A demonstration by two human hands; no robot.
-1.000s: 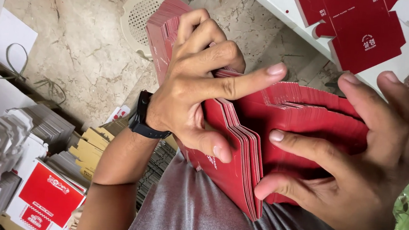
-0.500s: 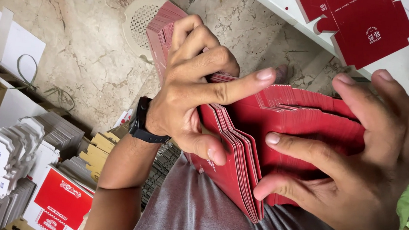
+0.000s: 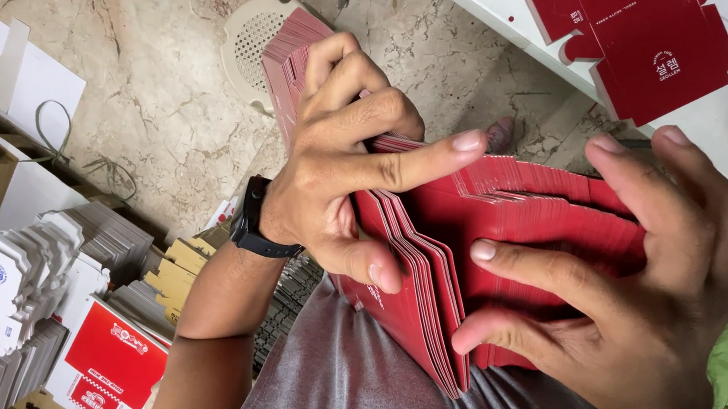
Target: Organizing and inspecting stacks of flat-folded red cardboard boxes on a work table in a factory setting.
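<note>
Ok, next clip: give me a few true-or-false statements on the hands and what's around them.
1. Both hands grip one stack of red card blanks. True.
2. The left hand wears a glove. False: it is bare, with a black watch on the wrist.
3. The right hand rests empty on the table. False: it clasps the stack.
4. A flat red blank lies on the white table. True.
5. The floor is carpeted. False: it is marbled stone.

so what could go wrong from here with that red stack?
1. The stack of red flat cartons is fanned and held only by the left hand and right hand, above the lap; loose sheets may slip to the stone floor.
2. Thin card edges run against the right hand's fingers: possible paper cuts.
3. Thumb pressure could bend the outer blanks.
</note>
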